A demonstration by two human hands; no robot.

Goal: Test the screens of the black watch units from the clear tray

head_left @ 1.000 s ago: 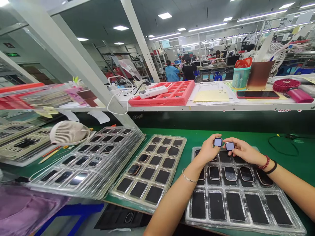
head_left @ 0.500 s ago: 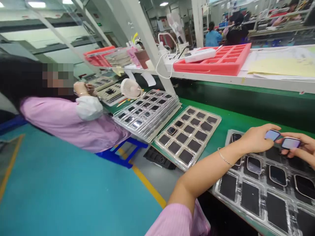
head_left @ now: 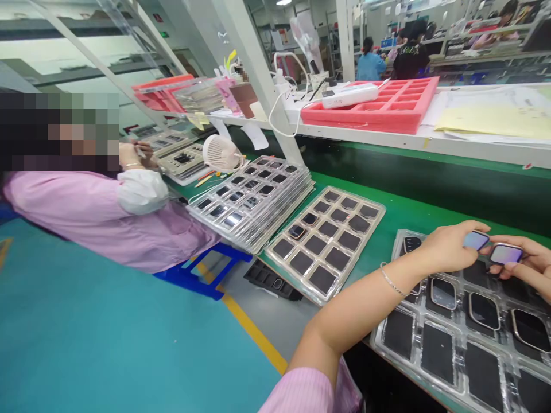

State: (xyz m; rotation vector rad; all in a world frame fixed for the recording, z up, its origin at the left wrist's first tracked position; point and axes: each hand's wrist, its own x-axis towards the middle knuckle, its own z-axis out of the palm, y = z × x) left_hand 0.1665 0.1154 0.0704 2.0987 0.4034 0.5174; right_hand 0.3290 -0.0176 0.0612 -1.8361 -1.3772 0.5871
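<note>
- Co-worker (head_left: 86, 212): seated at far left in a pink smock, hands raised near a small white fan (head_left: 221, 154). Position matches that of half a second ago.
- Tray stack (head_left: 253, 198): clear blister trays piled on the green bench (head_left: 413, 215), just left of the single tray.
- Single tray (head_left: 329, 241): lies flat between the stack and the near tray; most pockets show dark inserts, and two appear to hold a watch case.
- Red tray (head_left: 379, 109): on the upper shelf, with a white device resting on its left end.
- Left hand (head_left: 447, 249): fingers closed on the left case (head_left: 476, 240), held above the near tray (head_left: 456, 338).
- Right hand (head_left: 527, 267): partly cut by the frame edge; fingers closed on the right case (head_left: 507, 253), just beside the left case.
- Change: over the last second the view has swung left, bringing the co-worker and floor into frame. Both cases sit slightly lower than half a second ago, and both grips are unchanged.
- Judgement: the pair remains under side-by-side handling; neither case is seated in a pocket.
</note>
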